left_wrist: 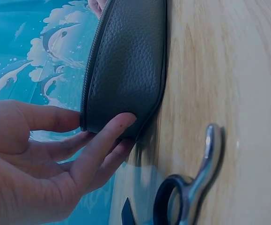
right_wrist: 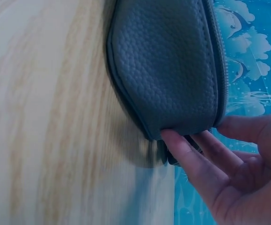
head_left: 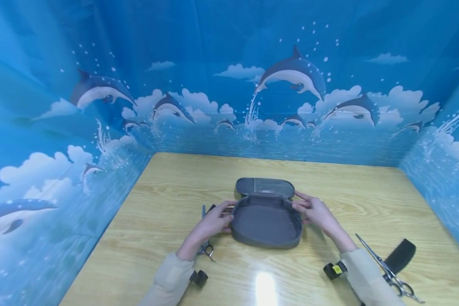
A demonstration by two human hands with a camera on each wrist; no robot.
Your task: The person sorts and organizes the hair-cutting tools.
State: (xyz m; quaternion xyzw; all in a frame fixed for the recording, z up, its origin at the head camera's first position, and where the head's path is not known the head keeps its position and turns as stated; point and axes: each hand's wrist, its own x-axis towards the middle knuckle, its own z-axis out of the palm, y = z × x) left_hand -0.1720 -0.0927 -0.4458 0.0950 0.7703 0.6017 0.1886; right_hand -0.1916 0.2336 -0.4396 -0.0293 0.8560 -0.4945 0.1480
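A dark grey zip case (head_left: 266, 244) of pebbled leather stands on the table with its lid (head_left: 273, 185) folded back, and nothing shows inside. My left hand (head_left: 215, 221) grips its left end; the left wrist view shows one digit at the zipped rim and other fingertips against the leather wall (left_wrist: 126, 70). At the right end my right hand (head_left: 315, 210) holds the rim near the hinge, with fingers (right_wrist: 196, 161) on the outer wall. Scissors (head_left: 205, 247) lie close to the left hand, partly hidden by it.
At the right, scissors (head_left: 384, 265) lie by a black comb-like piece (head_left: 401, 255). Small dark objects, one with a yellow mark (head_left: 334, 270) and one at the left (head_left: 199, 278), sit by the sleeves. A dolphin-print curtain (head_left: 214, 85) borders the wooden table (head_left: 168, 178).
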